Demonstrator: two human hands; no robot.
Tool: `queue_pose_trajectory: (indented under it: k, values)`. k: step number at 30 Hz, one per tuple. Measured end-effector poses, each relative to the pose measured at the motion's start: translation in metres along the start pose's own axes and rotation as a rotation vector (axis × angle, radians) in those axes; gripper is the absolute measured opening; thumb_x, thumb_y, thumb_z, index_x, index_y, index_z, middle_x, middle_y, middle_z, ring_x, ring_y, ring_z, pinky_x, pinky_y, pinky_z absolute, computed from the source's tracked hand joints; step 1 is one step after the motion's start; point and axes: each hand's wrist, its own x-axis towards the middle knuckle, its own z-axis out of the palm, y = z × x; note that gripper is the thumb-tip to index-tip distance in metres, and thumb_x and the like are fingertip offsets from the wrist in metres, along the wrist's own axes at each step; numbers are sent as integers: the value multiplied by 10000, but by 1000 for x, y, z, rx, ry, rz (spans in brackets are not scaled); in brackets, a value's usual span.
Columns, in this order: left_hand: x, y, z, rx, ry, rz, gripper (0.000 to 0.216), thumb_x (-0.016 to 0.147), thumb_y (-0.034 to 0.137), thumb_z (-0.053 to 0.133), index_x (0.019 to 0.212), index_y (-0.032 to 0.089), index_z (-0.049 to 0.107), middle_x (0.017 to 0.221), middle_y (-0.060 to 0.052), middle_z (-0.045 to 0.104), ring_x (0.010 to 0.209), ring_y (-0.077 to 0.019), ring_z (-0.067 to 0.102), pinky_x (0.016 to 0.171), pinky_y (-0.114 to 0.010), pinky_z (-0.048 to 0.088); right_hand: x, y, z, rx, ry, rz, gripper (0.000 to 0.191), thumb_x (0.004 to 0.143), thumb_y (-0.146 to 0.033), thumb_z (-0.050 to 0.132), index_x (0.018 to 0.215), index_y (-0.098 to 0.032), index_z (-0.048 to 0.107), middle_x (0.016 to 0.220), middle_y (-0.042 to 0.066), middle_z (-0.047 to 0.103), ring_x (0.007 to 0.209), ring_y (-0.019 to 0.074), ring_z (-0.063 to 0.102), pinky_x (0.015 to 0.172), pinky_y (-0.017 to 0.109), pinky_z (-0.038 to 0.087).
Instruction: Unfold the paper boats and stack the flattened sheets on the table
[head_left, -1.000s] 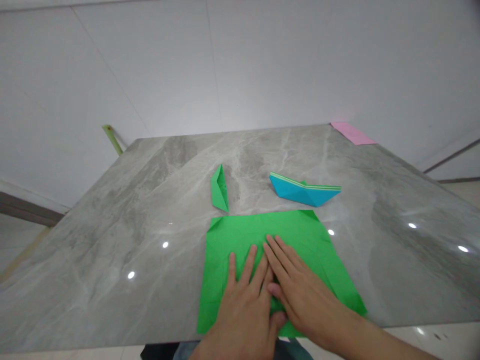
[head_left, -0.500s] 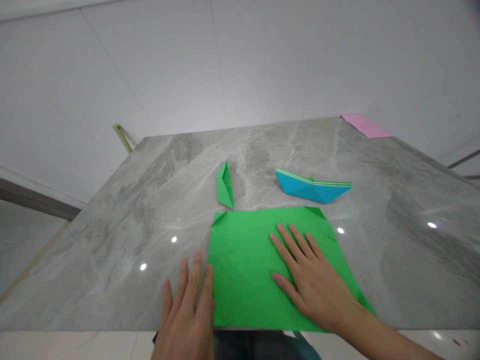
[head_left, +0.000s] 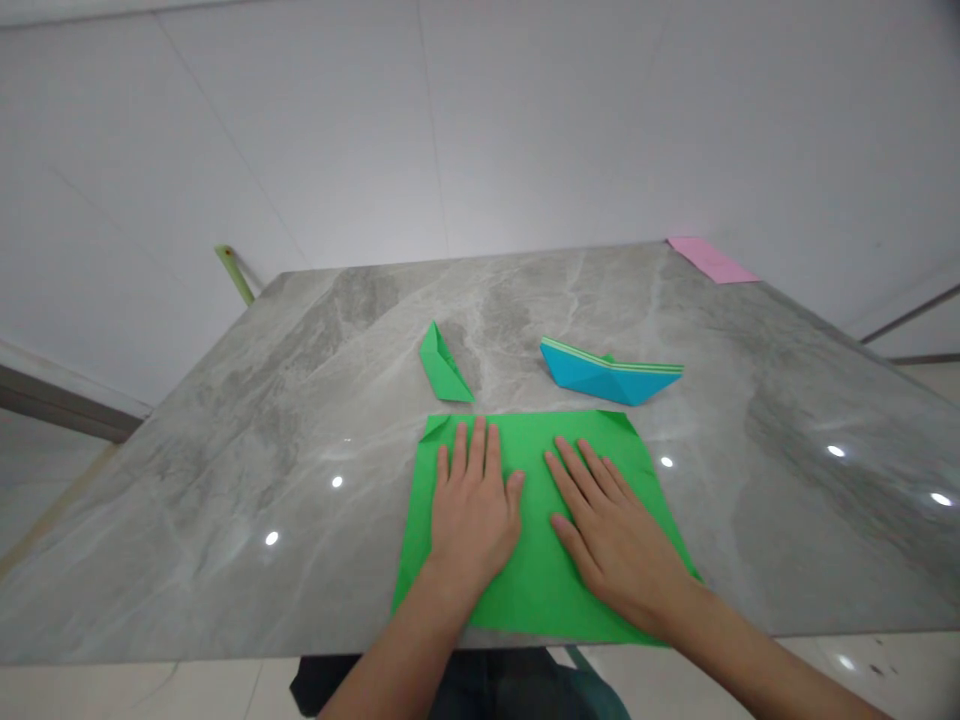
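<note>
Tabletop [head_left: 195, 460]: the left hand [head_left: 474, 510] (flat) has rejoined the green sheet [head_left: 536, 590].

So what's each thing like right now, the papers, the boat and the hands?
green sheet: unfolded and spread out, creased at its far corners
left hand: open, palm down on the sheet
right hand: open, palm down on the sheet
small green paper: folded into a shape
blue paper boat: folded
pink paper: looks flat

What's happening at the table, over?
Left hand, right hand: flat on green sheet. Sheet spread out, far corners look bent. Small folded green paper, blue boat just beyond its far edge.
</note>
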Motion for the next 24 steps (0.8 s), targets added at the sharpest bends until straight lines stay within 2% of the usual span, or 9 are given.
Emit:
queue_pose_trajectory:
  k: [2,6,15,17,20,21,22,24]
  values:
    - [0,-13,-3,31,15,-22,615,1006,420,333,1526,91,341,1616,-133,287,1482,-345,276,1171,-579,289,6,12,1,6,-3,83,641,1000,-469,399,1541,-129,341,1624,136,275,1500,335,224,1174,550,312]
    - [5,-30,-4,77,26,-62,630,1013,446,286,1526,84,341,1602,-139,326,1478,-331,292,1178,-534,282,16,35,5,-14,0,230,713,998,-531,345,1532,-59,336,1598,180,319,1485,333,270,1184,540,289]
    - [-3,-46,-8,102,14,-96,665,1006,469,294,1520,49,329,1608,-163,301,1488,-329,265,1178,-549,256,18,47,5,-52,1,214,766,993,-580,310,1527,-30,327,1600,195,307,1489,332,255,1186,542,274]
    - [-2,-44,-13,80,-20,-122,660,1000,477,299,1509,59,351,1601,-182,310,1484,-344,268,1166,-609,229,20,48,4,-55,1,207,759,995,-579,302,1527,-38,329,1596,193,319,1491,333,251,1185,552,267]
    - [19,-42,-32,25,-37,-204,668,977,524,332,1440,55,445,1476,-253,482,1409,-432,367,1090,-747,186,22,47,3,-57,-13,212,751,1002,-574,281,1524,-36,334,1598,193,313,1490,340,250,1187,562,250]
    - [33,-42,-40,5,1,-251,691,956,552,366,1408,40,474,1369,-273,572,1358,-457,421,1076,-745,206,22,46,3,-56,-20,214,749,1002,-573,277,1525,-40,333,1599,192,309,1490,342,249,1187,567,246]
    - [49,-42,-49,-30,63,-282,717,935,556,409,1411,21,453,1304,-290,603,1310,-443,477,1073,-684,279,23,45,2,-54,-27,214,747,1002,-573,277,1527,-44,332,1600,192,306,1491,344,248,1186,573,242]
    - [85,-44,-63,-131,169,-333,708,900,523,472,1388,11,453,1329,-299,571,1283,-399,514,1057,-526,382,25,43,1,-47,-41,216,738,1002,-569,278,1528,-55,334,1602,193,303,1493,347,241,1182,586,236]
